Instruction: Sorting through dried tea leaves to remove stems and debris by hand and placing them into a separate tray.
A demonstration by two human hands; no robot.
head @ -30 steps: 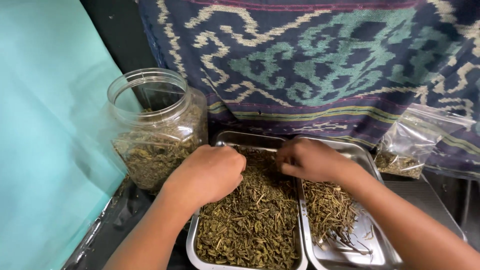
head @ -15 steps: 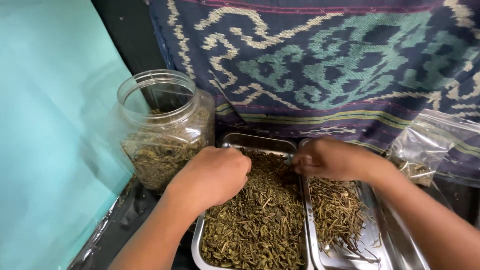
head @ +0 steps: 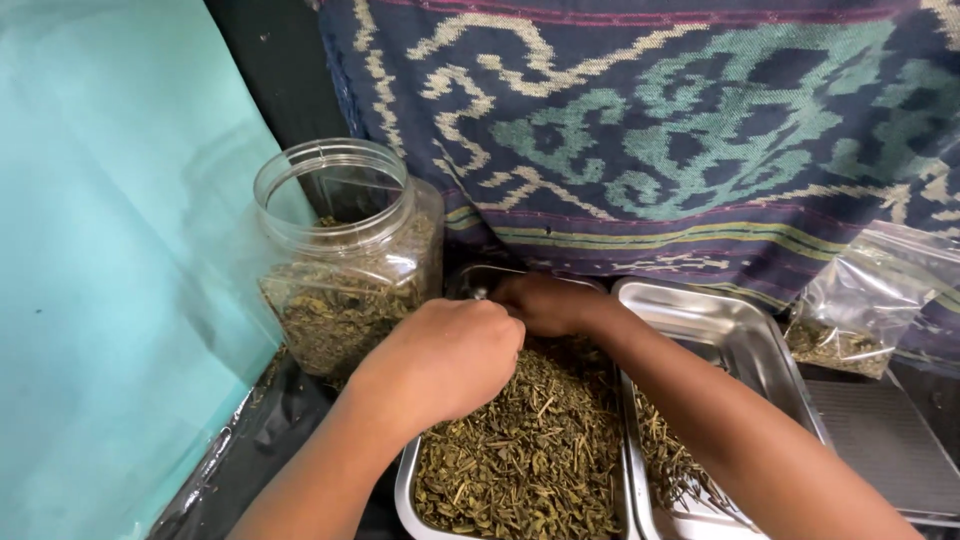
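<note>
Dried herbs (head: 520, 450) under left hand (head: 445, 360), touching.

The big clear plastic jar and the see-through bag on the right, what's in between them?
Head view: two steel trays of dried green herbs, with both hands above.

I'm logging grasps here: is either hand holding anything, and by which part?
It cannot be told. Both the left hand and right hand are curled, knuckles up, over the dried leaves in the left tray; their fingers are hidden.

clear plastic jar (head: 345, 260) left, clear bag (head: 865, 310) right
</note>
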